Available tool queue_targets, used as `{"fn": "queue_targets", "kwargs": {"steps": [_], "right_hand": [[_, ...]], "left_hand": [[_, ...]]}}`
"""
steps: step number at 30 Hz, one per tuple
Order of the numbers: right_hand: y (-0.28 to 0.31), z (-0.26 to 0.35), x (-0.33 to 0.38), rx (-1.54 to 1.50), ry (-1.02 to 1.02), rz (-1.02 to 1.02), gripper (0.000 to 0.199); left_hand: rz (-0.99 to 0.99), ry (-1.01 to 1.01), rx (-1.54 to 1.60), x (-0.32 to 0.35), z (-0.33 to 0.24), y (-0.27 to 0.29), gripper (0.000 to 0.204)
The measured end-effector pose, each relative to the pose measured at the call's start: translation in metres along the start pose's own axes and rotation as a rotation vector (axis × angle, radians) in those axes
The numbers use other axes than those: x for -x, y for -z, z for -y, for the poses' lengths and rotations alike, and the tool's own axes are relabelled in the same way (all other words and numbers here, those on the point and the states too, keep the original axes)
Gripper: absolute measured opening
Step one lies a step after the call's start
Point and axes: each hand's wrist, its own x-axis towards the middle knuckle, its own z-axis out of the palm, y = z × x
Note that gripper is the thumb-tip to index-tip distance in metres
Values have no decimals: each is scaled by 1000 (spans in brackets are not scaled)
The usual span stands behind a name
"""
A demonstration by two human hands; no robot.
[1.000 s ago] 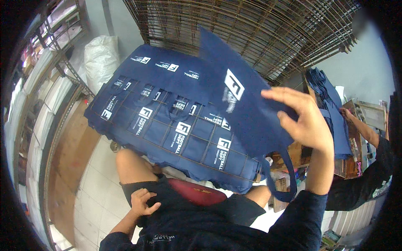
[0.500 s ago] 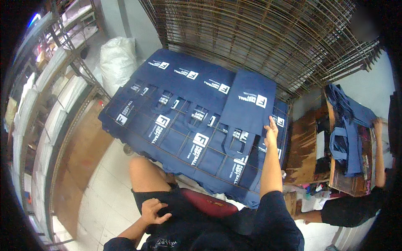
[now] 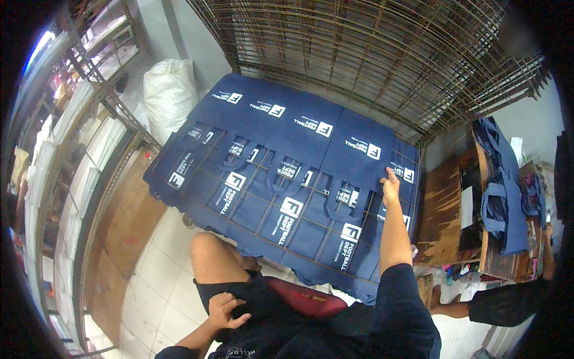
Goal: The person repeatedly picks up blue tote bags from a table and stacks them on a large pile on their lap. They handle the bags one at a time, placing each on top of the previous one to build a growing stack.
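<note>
A navy fabric tote bag (image 3: pixel 350 128) with a white print lies flat in the back row, at its right end. My right hand (image 3: pixel 390 186) is at the lower right edge of this bag, fingers closed at the fabric; the exact grip is small to see. More navy bags (image 3: pixel 287 212) with handles and white prints cover the wire rack (image 3: pixel 258 230) below and beside it, in overlapping rows. Resting on my thigh, my left hand (image 3: pixel 226 311) holds nothing, its fingers loosely apart.
Rusty wire racks (image 3: pixel 359 54) stand stacked behind the bags. At right, a wooden stand (image 3: pixel 457 197) carries more navy bags (image 3: pixel 505 203), beside another person's dark sleeve (image 3: pixel 502 304). A white sack (image 3: pixel 170 96) and shelves (image 3: pixel 89 155) are at left.
The tote bag has come down from a slant to lie flat in line with the back row, my right hand staying at its edge. The other person's arm at right has shifted lower.
</note>
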Motion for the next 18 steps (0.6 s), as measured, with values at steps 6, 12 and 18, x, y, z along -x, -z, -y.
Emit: {"fn": "queue_targets", "kwargs": {"steps": [6, 12, 18], "right_hand": [[-4, 11, 3, -13, -52, 45, 64], [-1, 2, -2, -4, -22, 28, 61], [-4, 7, 2, 23, -18, 37, 62]], "left_hand": [[-9, 1, 14, 6, 4, -4, 33], [1, 1, 10, 4, 4, -3, 33], [18, 17, -15, 3, 0, 0, 32]]}}
